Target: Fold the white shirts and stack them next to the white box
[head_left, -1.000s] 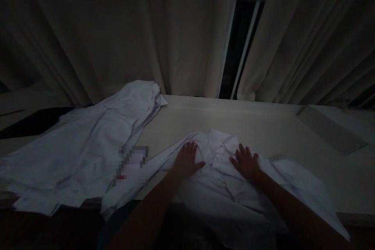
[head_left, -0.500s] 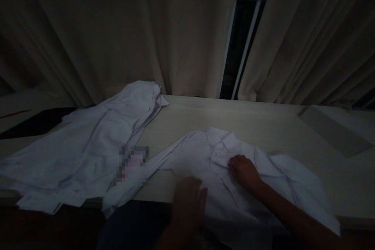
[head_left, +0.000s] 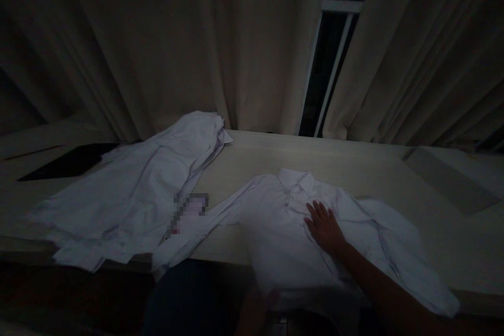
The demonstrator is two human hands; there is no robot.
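Observation:
A white button-up shirt (head_left: 279,241) with a collar lies front up, its lower part hanging over the near edge of the table. My right hand (head_left: 325,228) rests flat on its chest near the button placket, fingers spread. Low in the view, my left hand (head_left: 258,307) is at the shirt's bottom hem, dark and smeared by motion; its fingers cannot be made out. One sleeve stretches left over the table edge, while the other side spreads to the right under my right forearm.
More white garments (head_left: 149,184) lie piled on the left of the pale table (head_left: 252,152), beside a flat black item (head_left: 71,161). A blurred-out rectangle (head_left: 189,215) sits between pile and shirt. A grey-white box (head_left: 449,178) stands right. Curtains (head_left: 252,47) hang behind.
My left hand has moved down from beside the shirt to its hem, and the shirt's lower part has shifted. My right hand has flattened, its fingers spreading on the chest.

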